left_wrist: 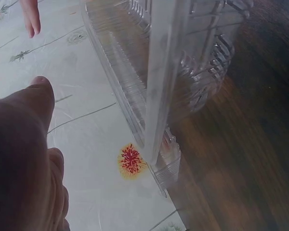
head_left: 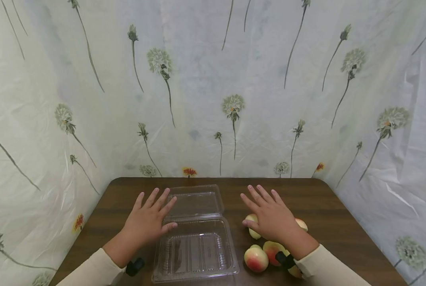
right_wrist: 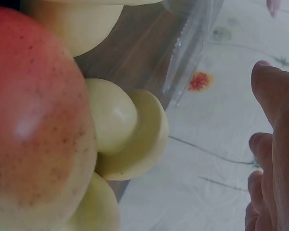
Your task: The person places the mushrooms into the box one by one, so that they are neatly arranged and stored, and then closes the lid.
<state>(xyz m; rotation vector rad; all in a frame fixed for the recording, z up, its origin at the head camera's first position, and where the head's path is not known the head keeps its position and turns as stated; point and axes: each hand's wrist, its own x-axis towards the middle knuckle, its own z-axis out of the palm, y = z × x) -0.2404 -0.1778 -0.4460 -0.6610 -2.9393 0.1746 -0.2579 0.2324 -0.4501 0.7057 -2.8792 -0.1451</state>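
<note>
A clear plastic clamshell box [head_left: 231,254] lies unfolded on the table, its lid [head_left: 218,198] laid back toward the far edge. My left hand [head_left: 145,223] hovers over the box's left side, palm down, fingers spread, holding nothing. To the right of the box sit several peach-like fruits, yellow with a red blush, among them a front fruit [head_left: 256,259] and a rear one [head_left: 252,226]. Above them my right hand [head_left: 274,219] is spread the same way, also holding nothing, and it partly hides the fruits. In the right wrist view a speckled red-yellow fruit [right_wrist: 33,125] looms close.
The dark wooden tabletop [head_left: 327,222] has rounded far corners. Around it hangs a pale curtain [head_left: 198,119] printed with dandelions, close behind the far edge and along both sides. A black strap [head_left: 135,267] circles my left wrist; a similar one [head_left: 284,259] is at my right.
</note>
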